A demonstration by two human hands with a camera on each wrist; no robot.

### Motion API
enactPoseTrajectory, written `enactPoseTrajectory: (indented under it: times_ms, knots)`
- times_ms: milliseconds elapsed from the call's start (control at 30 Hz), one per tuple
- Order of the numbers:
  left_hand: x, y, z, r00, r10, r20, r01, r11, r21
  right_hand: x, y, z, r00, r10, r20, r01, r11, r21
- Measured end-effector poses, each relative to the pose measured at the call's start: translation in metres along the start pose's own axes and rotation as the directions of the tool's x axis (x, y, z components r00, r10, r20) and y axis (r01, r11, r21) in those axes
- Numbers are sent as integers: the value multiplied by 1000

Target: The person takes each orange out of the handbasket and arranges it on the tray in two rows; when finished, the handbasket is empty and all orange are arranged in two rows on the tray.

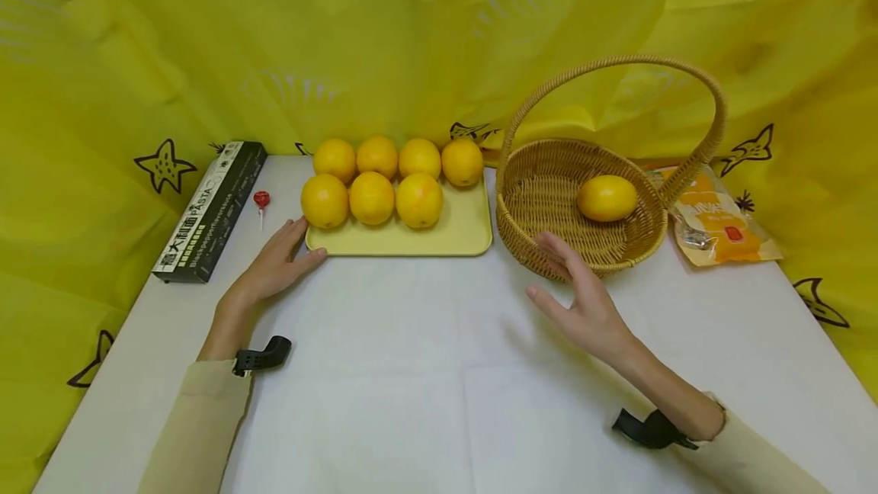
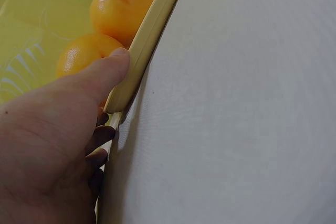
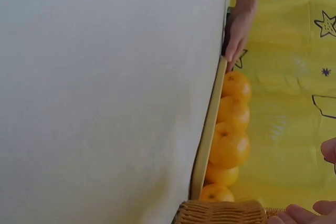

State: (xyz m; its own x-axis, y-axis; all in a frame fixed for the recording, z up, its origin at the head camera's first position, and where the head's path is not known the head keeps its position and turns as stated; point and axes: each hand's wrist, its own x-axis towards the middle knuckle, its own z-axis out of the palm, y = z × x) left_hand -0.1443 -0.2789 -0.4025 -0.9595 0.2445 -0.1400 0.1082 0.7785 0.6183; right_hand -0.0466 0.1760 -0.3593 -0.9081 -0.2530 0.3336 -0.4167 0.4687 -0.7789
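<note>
Several oranges [image 1: 372, 198] stand in two rows on a pale yellow tray [image 1: 466, 227]. At the tray's front left corner, my left hand [image 1: 274, 259] holds the edge; its thumb [image 2: 113, 69] lies over the rim while the fingers sit along the side. My right hand [image 1: 586, 311] hovers with fingers spread and nothing in it, its fingertips overlapping the near left rim of a wicker basket [image 1: 542, 246] in the head view. One orange [image 1: 607, 198] lies inside that basket, toward its right side. The basket's tall handle [image 1: 638, 61] arches up over it.
Left of the tray lie a red lollipop [image 1: 261, 200] and a long black and white pasta box [image 1: 211, 212]. An orange and white snack bag [image 1: 720, 223] lies right of the basket, partly behind it. A yellow patterned cloth [image 1: 411, 44] hangs behind the white table [image 1: 384, 372].
</note>
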Motion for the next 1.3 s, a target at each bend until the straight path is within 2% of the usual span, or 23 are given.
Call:
enactPoseTrajectory:
  times_ms: [167, 333, 433, 567, 700, 833, 1033, 1167, 1300]
  knots:
    - [-1, -1, 1, 1000, 12, -3, -12, 1000, -7, 4, 0, -5, 1000, 2, -14, -1, 998, 62]
    - [-1, 0, 1, 1000, 25, -6, -25, 1000, -11, 12, 0, -13, 1000, 20, -13, -20, 999, 33]
    - [-1, 0, 1, 1000, 27, -8, -28, 1000, -8, 32, -2, -31, 997, 76, 22, -75, 996, -43]
    - [-1, 0, 0, 1000, 27, -14, -27, 1000, -5, 73, 9, -64, 986, 153, 74, -136, 972, -192]
    - [-2, 0, 1, 1000, 14, -8, -14, 1000, -7, 109, 32, -95, 953, 281, 114, -247, 938, -245]
    - [-1, 0, 3, 1000, 9, -2, -9, 1000, -1, 131, 47, -117, 903, 396, 169, -353, 905, -238]
    - [-1, 0, 1, 1000, 24, -7, -24, 1000, 0, 146, 58, -131, 884, 408, 227, -355, 903, -242]
    - [-2, 1, 0, 1000, 29, -12, -29, 1000, -5, 154, 62, -134, 861, 446, 243, -388, 886, -253]
    - [-2, 2, 0, 999, 31, -24, -31, 1000, -5, 164, 63, -139, 847, 467, 253, -416, 879, -232]
